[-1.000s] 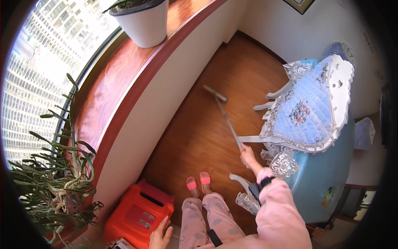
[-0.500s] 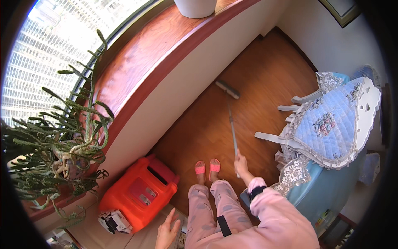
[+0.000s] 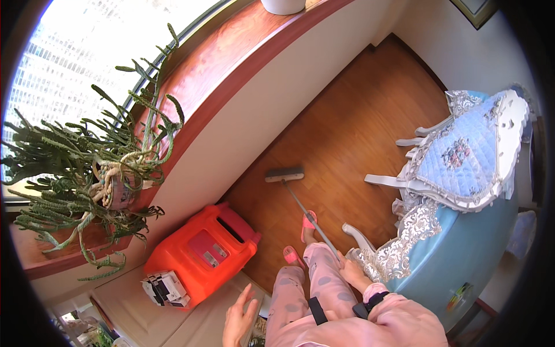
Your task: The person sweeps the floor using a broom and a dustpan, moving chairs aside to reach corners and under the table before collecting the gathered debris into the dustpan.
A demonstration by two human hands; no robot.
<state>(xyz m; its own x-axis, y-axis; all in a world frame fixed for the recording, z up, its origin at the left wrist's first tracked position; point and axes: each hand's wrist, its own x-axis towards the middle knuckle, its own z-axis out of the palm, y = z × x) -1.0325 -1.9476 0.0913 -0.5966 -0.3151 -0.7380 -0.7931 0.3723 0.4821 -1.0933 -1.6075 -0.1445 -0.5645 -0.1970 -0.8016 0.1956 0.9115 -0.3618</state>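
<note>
A broom (image 3: 284,174) with a thin grey handle rests its wide head on the wooden floor, close to the wall under the window. My right hand (image 3: 350,270) is closed around the upper part of the handle, beside my leg. Held out at the lower edge, my left hand (image 3: 240,315) has nothing in it, and its fingers are apart. The orange-red plastic bin (image 3: 202,254) is the thing nearest to it. Below me are my pink slippers (image 3: 309,225), one foot set ahead of the other.
At the right, a white chair (image 3: 462,150) with a blue quilted seat cover stands against a table with a blue cloth (image 3: 462,260). A potted trailing plant (image 3: 121,188) fills the left windowsill. A white pot (image 3: 283,6) sits farther along the sill.
The broom head has come nearer and to the left, turning from slanted to nearly level. My right hand has moved nearer with the handle. One foot has stepped ahead.
</note>
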